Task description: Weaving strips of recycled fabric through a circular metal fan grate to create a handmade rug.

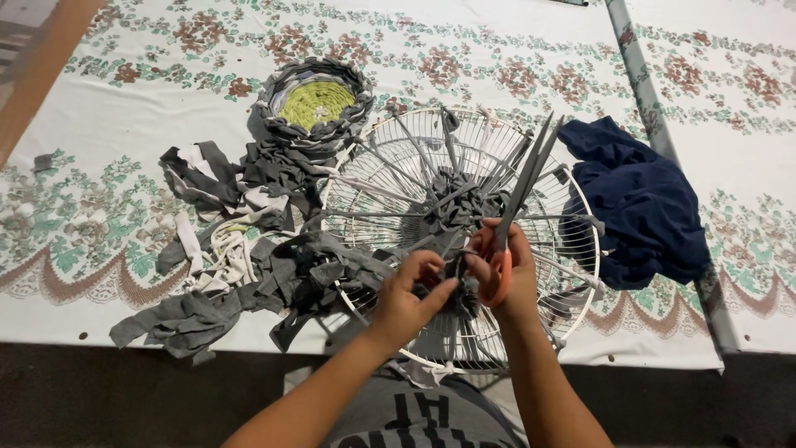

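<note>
Grey, seemingly frayed fabric strip [452, 267]

Single head-worn view, looking steeply down from close above the floral-printed tablecloth [497, 50]; the round white wire fan guard [572, 207] fills frame centre, forearms entering from the bottom edge.

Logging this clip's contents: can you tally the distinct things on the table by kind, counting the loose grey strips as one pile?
Wire fan guard with grey weaving: 1
Orange-handled scissors, in the right hand: 1
Finished woven basket: 1
Pile of grey and white fabric strips, beside the left hand: 1
Dark blue cloth: 1
Total: 5
</note>
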